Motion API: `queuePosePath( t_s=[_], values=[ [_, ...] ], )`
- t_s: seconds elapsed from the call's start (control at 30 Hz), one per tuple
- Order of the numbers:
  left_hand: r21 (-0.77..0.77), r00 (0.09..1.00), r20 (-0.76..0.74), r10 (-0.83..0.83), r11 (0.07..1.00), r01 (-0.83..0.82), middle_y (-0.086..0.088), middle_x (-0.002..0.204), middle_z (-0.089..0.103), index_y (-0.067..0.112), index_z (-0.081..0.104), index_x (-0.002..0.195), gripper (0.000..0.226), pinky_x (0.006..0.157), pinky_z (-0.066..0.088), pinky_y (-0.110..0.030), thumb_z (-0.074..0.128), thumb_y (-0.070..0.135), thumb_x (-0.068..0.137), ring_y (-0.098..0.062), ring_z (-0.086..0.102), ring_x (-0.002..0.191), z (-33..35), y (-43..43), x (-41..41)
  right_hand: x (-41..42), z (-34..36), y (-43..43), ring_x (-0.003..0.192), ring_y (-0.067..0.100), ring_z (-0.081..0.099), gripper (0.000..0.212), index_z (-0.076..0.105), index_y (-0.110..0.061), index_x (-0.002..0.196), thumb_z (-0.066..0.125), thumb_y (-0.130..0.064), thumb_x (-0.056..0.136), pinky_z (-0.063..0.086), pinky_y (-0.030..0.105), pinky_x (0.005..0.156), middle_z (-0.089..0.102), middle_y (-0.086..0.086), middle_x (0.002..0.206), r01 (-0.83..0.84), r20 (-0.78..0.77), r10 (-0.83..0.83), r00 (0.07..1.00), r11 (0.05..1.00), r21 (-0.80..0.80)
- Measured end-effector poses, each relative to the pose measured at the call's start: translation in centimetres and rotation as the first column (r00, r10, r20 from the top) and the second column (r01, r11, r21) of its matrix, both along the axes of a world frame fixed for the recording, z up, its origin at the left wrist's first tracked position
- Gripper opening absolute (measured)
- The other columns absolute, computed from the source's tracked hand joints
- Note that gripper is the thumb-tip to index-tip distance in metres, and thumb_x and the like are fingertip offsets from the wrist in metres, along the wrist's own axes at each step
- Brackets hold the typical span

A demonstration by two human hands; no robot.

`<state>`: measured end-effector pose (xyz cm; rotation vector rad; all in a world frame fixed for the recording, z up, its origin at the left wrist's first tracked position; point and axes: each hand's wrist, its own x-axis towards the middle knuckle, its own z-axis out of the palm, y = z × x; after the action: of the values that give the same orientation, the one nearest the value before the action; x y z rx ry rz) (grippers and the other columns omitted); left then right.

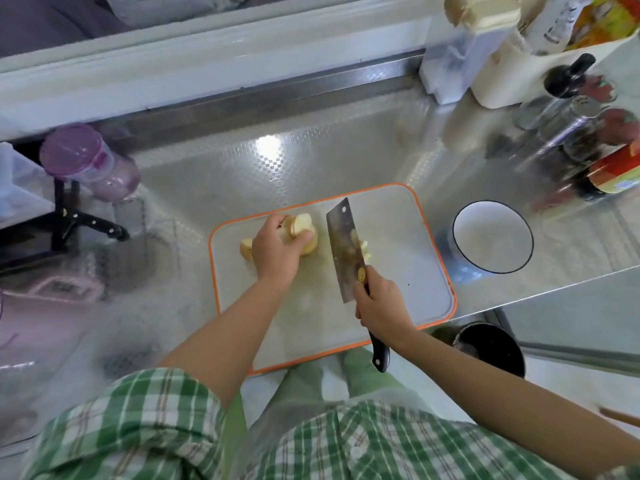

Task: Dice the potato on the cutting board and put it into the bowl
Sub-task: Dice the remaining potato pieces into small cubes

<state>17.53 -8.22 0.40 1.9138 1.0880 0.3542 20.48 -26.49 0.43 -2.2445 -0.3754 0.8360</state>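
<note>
A grey cutting board (391, 237) with an orange rim lies on the steel counter. My left hand (277, 251) grips a stack of pale potato slices (304, 228) near the board's far left. One loose potato piece (246, 247) lies just left of that hand. My right hand (379, 303) holds the black handle of a cleaver (343, 247), whose blade stands on edge just right of the slices. A few small cut potato bits (364, 249) show behind the blade. An empty white bowl (491, 237) with a dark rim sits right of the board.
Bottles, a shaker and jars (571, 133) crowd the far right corner. A purple-lidded container (86, 161) and a black knife (93, 225) on a rack stand at the left. A dark pot (491, 348) sits below the counter's front edge. A pink item (45, 299) lies at the near left.
</note>
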Motion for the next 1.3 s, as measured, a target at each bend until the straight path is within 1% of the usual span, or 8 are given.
queuePosePath(
  t_s=[0.17, 0.4, 0.57, 0.67, 0.77, 1.0, 1.17, 1.3],
  values=[
    [-0.018, 0.996, 0.012, -0.087, 0.996, 0.087, 0.004, 0.093, 0.066, 0.011, 0.065, 0.101, 0.037, 0.074, 0.037, -0.020, 0.082, 0.024, 0.070, -0.015, 0.059, 0.089, -1.0, -0.5, -0.5, -0.4, -1.6, -1.3, 0.063, 0.040, 0.059, 0.011, 0.042, -0.011, 0.092, 0.041, -0.020, 0.097, 0.050, 0.051, 0.059, 0.061, 0.019, 0.067, -0.061, 0.131, 0.078, 0.988, 0.990, -0.127],
    [-0.018, 0.975, -0.052, -0.216, 0.976, 0.215, 0.005, 0.097, 0.064, 0.014, 0.064, 0.106, 0.043, 0.080, 0.041, -0.026, 0.083, 0.027, 0.070, -0.014, 0.058, 0.093, -1.3, -1.1, -0.6, 3.9, -0.9, -4.1, 0.061, 0.035, 0.056, 0.012, 0.038, -0.013, 0.083, 0.039, -0.021, 0.092, 0.050, 0.047, 0.060, 0.060, 0.015, 0.064, 0.111, 0.296, -0.032, 0.955, 0.961, -0.253],
    [-0.019, 0.946, -0.150, -0.286, 0.958, 0.287, 0.000, 0.097, 0.067, 0.015, 0.062, 0.106, 0.043, 0.080, 0.044, -0.033, 0.082, 0.030, 0.071, -0.023, 0.061, 0.094, -1.0, -0.8, -1.3, 4.3, 0.4, -3.1, 0.056, 0.031, 0.061, 0.013, 0.040, -0.021, 0.080, 0.038, -0.029, 0.090, 0.051, 0.043, 0.053, 0.061, 0.009, 0.060, 0.028, 0.221, 0.017, 0.975, 0.979, -0.200],
    [0.033, 0.894, -0.242, -0.377, 0.918, 0.396, -0.001, 0.100, 0.067, 0.019, 0.059, 0.110, 0.043, 0.072, 0.040, -0.031, 0.078, 0.034, 0.074, -0.024, 0.060, 0.093, -0.7, -0.2, -2.6, 3.4, 0.6, -1.5, 0.050, 0.027, 0.058, 0.012, 0.046, -0.011, 0.086, 0.044, -0.020, 0.094, 0.048, 0.041, 0.052, 0.062, 0.012, 0.061, -0.131, 0.125, 0.142, 0.982, 0.987, -0.097],
    [0.076, 0.844, -0.311, -0.437, 0.873, 0.481, 0.000, 0.103, 0.067, 0.022, 0.058, 0.114, 0.044, 0.072, 0.040, -0.030, 0.077, 0.035, 0.076, -0.024, 0.061, 0.096, -0.6, 0.3, -4.5, 3.7, 0.2, -1.3, 0.052, 0.029, 0.059, 0.015, 0.046, -0.008, 0.086, 0.044, -0.020, 0.095, 0.051, 0.044, 0.055, 0.063, 0.015, 0.063, -0.142, 0.115, 0.155, 0.981, 0.983, -0.117],
    [0.136, 0.735, -0.542, -0.407, 0.821, 0.555, -0.009, 0.114, 0.063, 0.020, 0.055, 0.122, 0.045, 0.076, 0.043, -0.035, 0.066, 0.041, 0.084, -0.032, 0.059, 0.104, -0.5, 1.4, -7.6, 6.3, 0.0, -2.2, 0.063, 0.037, 0.061, 0.016, 0.046, -0.009, 0.087, 0.040, -0.022, 0.095, 0.052, 0.050, 0.062, 0.063, 0.018, 0.069, 0.005, 0.220, 0.035, 0.975, 0.984, -0.180],
    [0.186, 0.770, -0.553, -0.318, 0.854, 0.486, -0.007, 0.118, 0.060, 0.018, 0.055, 0.122, 0.044, 0.080, 0.046, -0.037, 0.066, 0.036, 0.084, -0.031, 0.058, 0.108, -0.5, 1.6, -8.8, 5.8, 0.7, -0.5, 0.044, 0.014, 0.055, 0.015, 0.050, -0.005, 0.092, 0.043, -0.018, 0.095, 0.048, 0.035, 0.050, 0.063, 0.019, 0.068, -0.161, 0.097, 0.166, 0.981, 0.985, -0.062],
    [0.274, 0.775, -0.579, -0.254, 0.834, 0.478, -0.010, 0.117, 0.053, 0.014, 0.054, 0.123, 0.050, 0.082, 0.045, -0.039, 0.070, 0.034, 0.081, -0.030, 0.052, 0.110, -0.5, 1.1, -8.8, 6.2, 0.1, -0.6, 0.055, 0.028, 0.061, 0.014, 0.049, -0.009, 0.089, 0.043, -0.020, 0.093, 0.054, 0.046, 0.059, 0.063, 0.016, 0.067, -0.183, 0.126, 0.198, 0.972, 0.976, -0.121]
  ],
)
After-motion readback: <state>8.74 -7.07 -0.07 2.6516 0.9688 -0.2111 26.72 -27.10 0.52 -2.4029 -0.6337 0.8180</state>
